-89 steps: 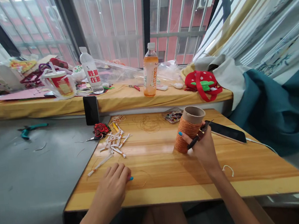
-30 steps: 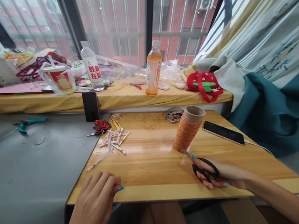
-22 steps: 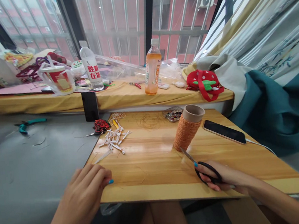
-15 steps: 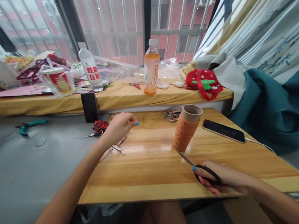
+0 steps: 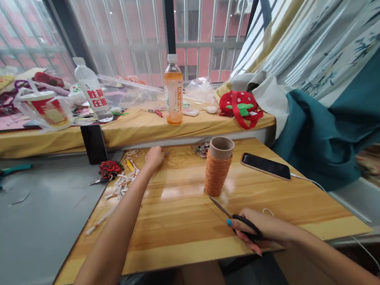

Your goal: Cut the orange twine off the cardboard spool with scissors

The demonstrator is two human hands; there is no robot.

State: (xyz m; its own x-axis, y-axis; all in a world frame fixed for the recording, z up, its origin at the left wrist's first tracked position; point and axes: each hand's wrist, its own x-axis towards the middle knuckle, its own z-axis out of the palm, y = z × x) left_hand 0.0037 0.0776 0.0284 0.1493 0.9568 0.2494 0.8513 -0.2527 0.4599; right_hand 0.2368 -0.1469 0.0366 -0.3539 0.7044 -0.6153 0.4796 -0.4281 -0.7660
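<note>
My right hand (image 5: 259,228) is closed round the black handles of a pair of scissors (image 5: 220,206). The blades lie together and point at the foot of a spool of orange cord (image 5: 217,173), which stands upright with its bare cardboard tube showing at the top. Far back on the board, my left hand (image 5: 155,157) has its fingers curled closed beside a loose tangle of thin orange thread (image 5: 179,156). Anything within those fingers is hidden. Left of that arm lies a heap of white cord scraps (image 5: 122,184).
A smartphone (image 5: 265,166) with a white cable lies right on the wooden board (image 5: 172,227). Behind the spool sits a small clear tray of beads (image 5: 201,148). A red-and-black bundle (image 5: 110,169) lies left, teal pliers (image 5: 5,175) farther out. Bottles line the yellow-clothed ledge (image 5: 140,130).
My left hand has reached farther over the board and down to the thread tangle. The view has turned right. The scissors stay in my right hand by the spool.
</note>
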